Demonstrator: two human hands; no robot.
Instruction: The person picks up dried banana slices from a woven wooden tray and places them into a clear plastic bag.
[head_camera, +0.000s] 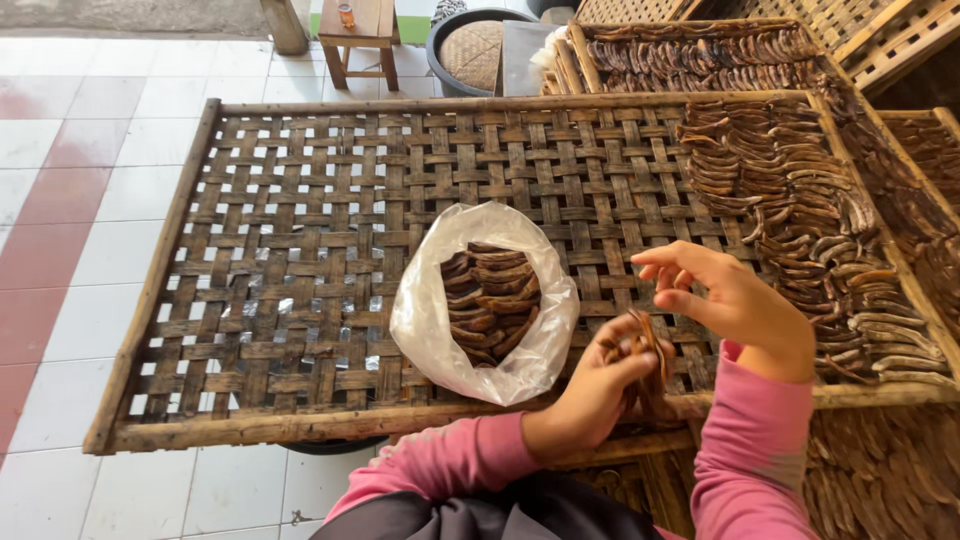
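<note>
My left hand (597, 385) grips a bunch of dark brown curved strips (648, 352) near the front edge of a woven bamboo tray (300, 260). My right hand (735, 300) hovers just above and right of that bunch, fingers apart, fingertips close to the top strip; it holds nothing that I can see. A clear plastic bag (430, 320) lies open on the tray to the left of my hands, with more of the brown strips (490, 300) stacked inside. Rows of the same strips (800, 210) cover the tray's right side.
A second woven tray (700, 55) full of strips lies behind, and more trays stand at the right. A small wooden stool (358, 35) and a dark basin with a woven lid (472, 50) stand on the tiled floor (80, 180) beyond.
</note>
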